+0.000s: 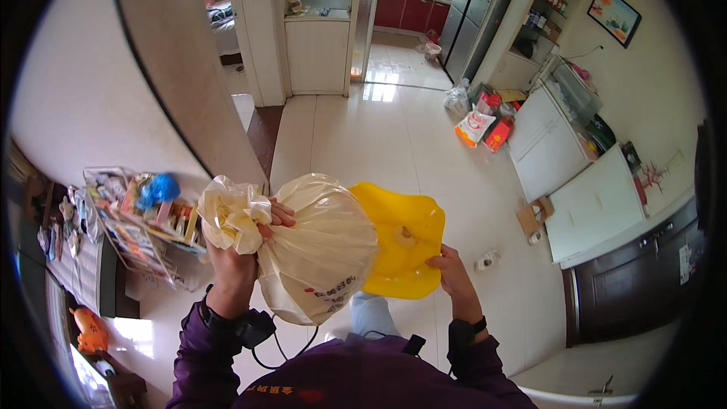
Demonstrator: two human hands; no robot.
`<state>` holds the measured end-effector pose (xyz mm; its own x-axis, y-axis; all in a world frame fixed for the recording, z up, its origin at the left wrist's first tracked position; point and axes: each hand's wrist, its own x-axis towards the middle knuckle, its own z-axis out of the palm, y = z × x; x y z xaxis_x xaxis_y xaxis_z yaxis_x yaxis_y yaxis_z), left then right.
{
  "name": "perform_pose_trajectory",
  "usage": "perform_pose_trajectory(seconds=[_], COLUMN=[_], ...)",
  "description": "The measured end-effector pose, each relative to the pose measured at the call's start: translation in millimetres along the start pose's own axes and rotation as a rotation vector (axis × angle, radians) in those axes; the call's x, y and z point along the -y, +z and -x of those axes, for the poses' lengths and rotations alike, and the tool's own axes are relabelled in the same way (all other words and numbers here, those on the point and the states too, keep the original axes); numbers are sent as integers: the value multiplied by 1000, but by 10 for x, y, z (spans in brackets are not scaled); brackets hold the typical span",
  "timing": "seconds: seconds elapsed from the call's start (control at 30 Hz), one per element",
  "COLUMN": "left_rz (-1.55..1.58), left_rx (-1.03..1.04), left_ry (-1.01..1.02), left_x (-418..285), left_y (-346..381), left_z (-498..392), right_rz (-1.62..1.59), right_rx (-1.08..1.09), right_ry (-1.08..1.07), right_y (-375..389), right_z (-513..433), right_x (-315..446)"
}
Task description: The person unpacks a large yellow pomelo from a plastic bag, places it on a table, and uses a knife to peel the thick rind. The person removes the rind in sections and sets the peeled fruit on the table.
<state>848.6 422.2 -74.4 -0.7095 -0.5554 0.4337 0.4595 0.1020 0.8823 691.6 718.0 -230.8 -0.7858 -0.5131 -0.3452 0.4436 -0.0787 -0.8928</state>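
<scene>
My left hand is closed around the gathered neck of a full, cream-coloured plastic bag. The bag's loose top bunches out above my fist, and its round body bears printed writing. In my right hand is the right rim of a yellow plastic basin or tray, thumb on its inner side. A small brownish spot shows near the middle of the yellow piece. Its left part is hidden behind the bag; whether the two touch I cannot tell.
At the left stands a wire rack full of books and small goods. Several bags and red boxes lie on the tiled floor before white cabinets. A cardboard box and a small whitish object are further right. Beyond is a kitchen with a refrigerator.
</scene>
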Motion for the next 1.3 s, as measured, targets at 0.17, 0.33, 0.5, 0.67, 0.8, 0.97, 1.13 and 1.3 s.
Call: perform_pose_trajectory(seconds=[0.17,0.33,0.5,0.67,0.8,0.97,1.13,1.3], left_rz=[-27,-128,-98,-112,-114,-99,-161,-190], left_rx=[-18,-117,-195,-212,-239,-245,-336,-493], left_ry=[91,135,156,87,34,30,37,-6], left_x=[894,1533,2206,2974,3468,4164,4875,5190], left_y=[81,39,-269,-603,-777,-920,-1010,-1211], left_z=[-1483,-2950,-4348,-5622,-6675,-7847,-8676,-9232], right_rz=[17,62,43,27,-46,-161,-59,156], right_rx=[20,82,72,59,34,36,34,207], right_ry=[-1,13,19,34,54,90,44,112], right_y=[-34,132,557,980,1313,1605,1707,2007], right_z=[-2005,-3821,-5592,-7107,-8098,-9430,-10839,-11775], right_x=[538,1248,1774,2120,2460,2821,3021,3357])
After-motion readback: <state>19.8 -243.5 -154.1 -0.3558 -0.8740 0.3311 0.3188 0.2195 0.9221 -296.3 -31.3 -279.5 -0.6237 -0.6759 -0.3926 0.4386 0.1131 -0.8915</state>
